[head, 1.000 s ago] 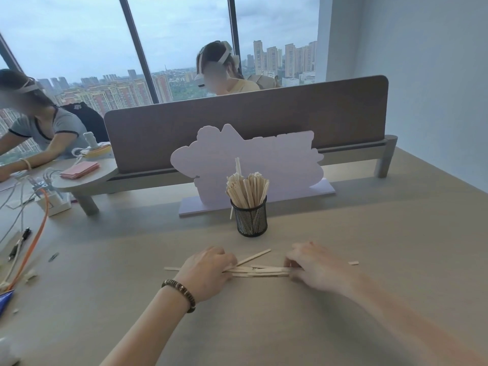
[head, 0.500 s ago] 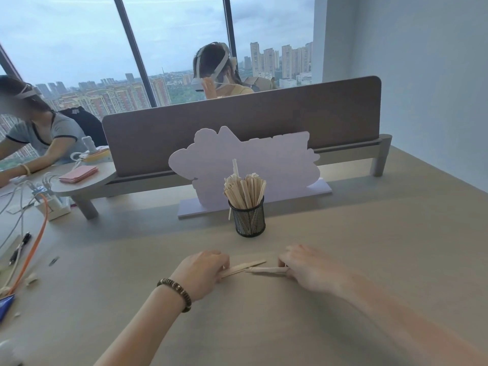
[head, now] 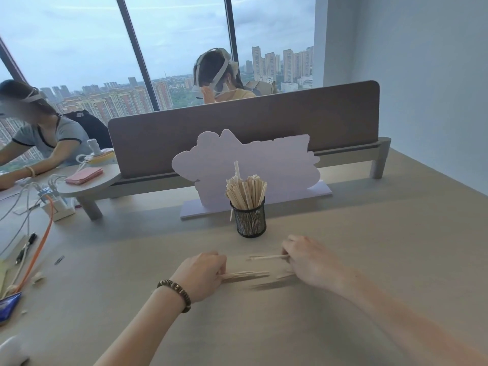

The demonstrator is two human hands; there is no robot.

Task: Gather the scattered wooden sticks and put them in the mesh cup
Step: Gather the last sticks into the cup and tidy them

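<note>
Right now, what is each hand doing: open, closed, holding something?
Left hand: closed on a bundle of wooden sticks, low over the table.
Right hand: pinching the end of a single stick.

Pale wooden sticks (head: 245, 275) between hands motion-blurred, count unclear; blue packet (head: 8, 306) at 9 o'clock cropped by edge.

A pale cut-out sign (head: 245, 165) stands on the desk (head: 369, 247) before a brown divider panel (head: 264, 128). At left, a pink notepad (head: 84, 176) lies on a rounded shelf (head: 87, 184) above an orange cable (head: 39, 249), while two people in headsets sit by the window (head: 171, 35).
</note>
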